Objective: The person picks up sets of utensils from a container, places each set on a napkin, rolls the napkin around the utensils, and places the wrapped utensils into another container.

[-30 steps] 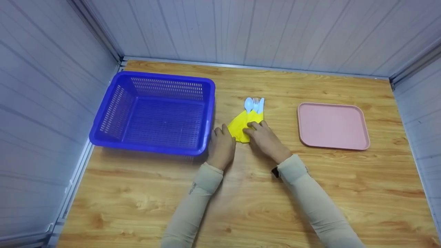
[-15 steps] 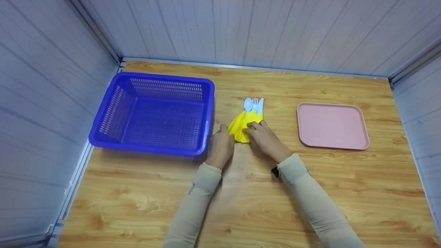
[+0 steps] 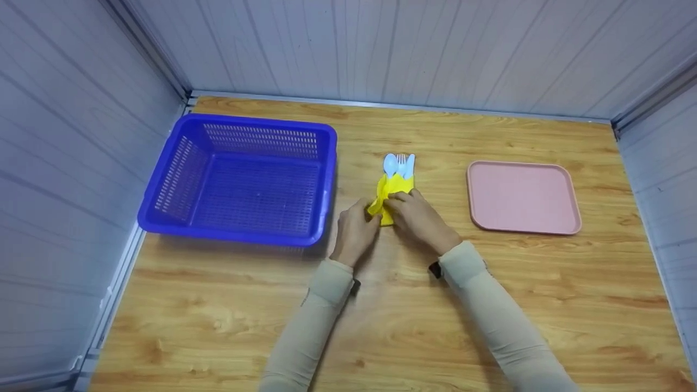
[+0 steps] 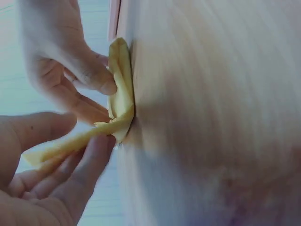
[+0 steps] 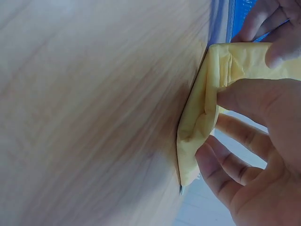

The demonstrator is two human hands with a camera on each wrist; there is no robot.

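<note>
A yellow napkin (image 3: 403, 184) is folded round a pale blue spoon (image 3: 390, 164), fork (image 3: 401, 163) and knife (image 3: 410, 164), whose upper ends stick out at the top; their lower parts are hidden. My left hand (image 3: 355, 231) grips the napkin's left flap, raised and turned toward the middle, with the thumb on one side and fingers on the other. From the right, my right hand (image 3: 426, 222) presses the bundle against the table with its thumb and fingertips. In the right wrist view, the fold of the napkin (image 5: 200, 117) runs under these fingertips.
Left of the hands stands a blue plastic basket (image 3: 256, 190) with slotted walls, its right rim near my left hand. A pink tray (image 3: 524, 198) lies to the right on the wooden table (image 3: 392, 332). Panel walls (image 3: 403, 54) enclose the back and sides.
The left flap of the napkin has been lifted and brought rightward over the bundle by my left hand, which has moved slightly right. My right hand stays in nearly the same place.
</note>
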